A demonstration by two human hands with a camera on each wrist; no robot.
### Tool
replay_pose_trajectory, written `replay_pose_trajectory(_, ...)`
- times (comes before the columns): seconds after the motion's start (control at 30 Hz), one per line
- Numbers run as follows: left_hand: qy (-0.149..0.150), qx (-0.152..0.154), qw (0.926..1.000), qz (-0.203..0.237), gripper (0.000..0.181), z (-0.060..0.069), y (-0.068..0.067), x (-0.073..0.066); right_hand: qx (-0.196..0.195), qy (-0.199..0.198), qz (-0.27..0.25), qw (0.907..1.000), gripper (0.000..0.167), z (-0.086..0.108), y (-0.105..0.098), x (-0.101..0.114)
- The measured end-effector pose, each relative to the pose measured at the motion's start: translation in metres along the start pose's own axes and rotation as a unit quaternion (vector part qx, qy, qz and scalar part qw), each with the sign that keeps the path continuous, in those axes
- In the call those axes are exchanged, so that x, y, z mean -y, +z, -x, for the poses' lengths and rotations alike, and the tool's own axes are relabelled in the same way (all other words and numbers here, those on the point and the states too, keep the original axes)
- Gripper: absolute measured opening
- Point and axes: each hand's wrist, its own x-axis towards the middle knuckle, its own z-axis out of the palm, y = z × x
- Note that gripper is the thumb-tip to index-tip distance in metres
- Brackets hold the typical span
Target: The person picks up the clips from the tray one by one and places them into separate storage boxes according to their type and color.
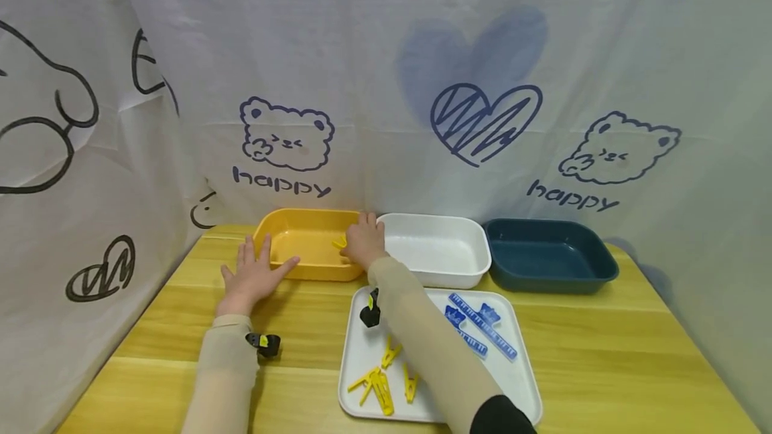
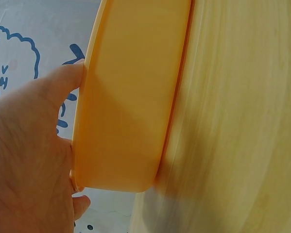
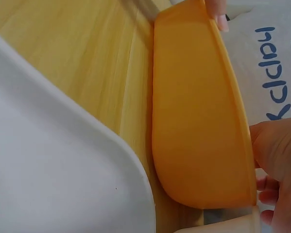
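Observation:
My left hand (image 1: 252, 285) is spread at the left front corner of the yellow bin (image 1: 324, 272). Its thumb touches the front rim in the left wrist view, and the fingers lie along the side. Over the bin's right end, my right hand (image 1: 365, 241) pinches a yellow clothespin (image 1: 340, 242), partly covered by the fingers. The right wrist view shows that hand at the bin's rim, the clothespin hidden behind the wall. More yellow clothespins (image 1: 381, 390) lie on a white tray (image 1: 523, 380), below the right forearm.
To the right of the yellow bin stand a white bin (image 1: 449, 280) and a dark blue bin (image 1: 551, 281). Blue rulers (image 1: 491, 333) with bear-shaped parts lie on the tray's right side. A printed curtain (image 1: 386, 153) hangs behind the wooden table (image 1: 609, 360).

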Motion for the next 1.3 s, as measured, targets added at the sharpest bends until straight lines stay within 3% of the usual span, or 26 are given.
replay_pose_trajectory(0.4,-0.001,0.003,1.0,0.006,0.103,0.003,-0.002,0.001,-0.016,-0.019,-0.06,0.9979,0.031,0.024,-0.021,0.0)
replay_pose_trajectory(0.83,0.004,0.001,0.9999,0.013,0.104,0.001,-0.003,-0.004,-0.038,-0.03,-0.14,0.989,0.032,0.058,-0.052,-0.015)
replay_pose_trajectory(1.3,0.003,0.004,0.9998,0.018,0.103,0.005,-0.004,-0.006,-0.052,-0.026,-0.17,0.9838,0.028,0.099,-0.071,-0.027)
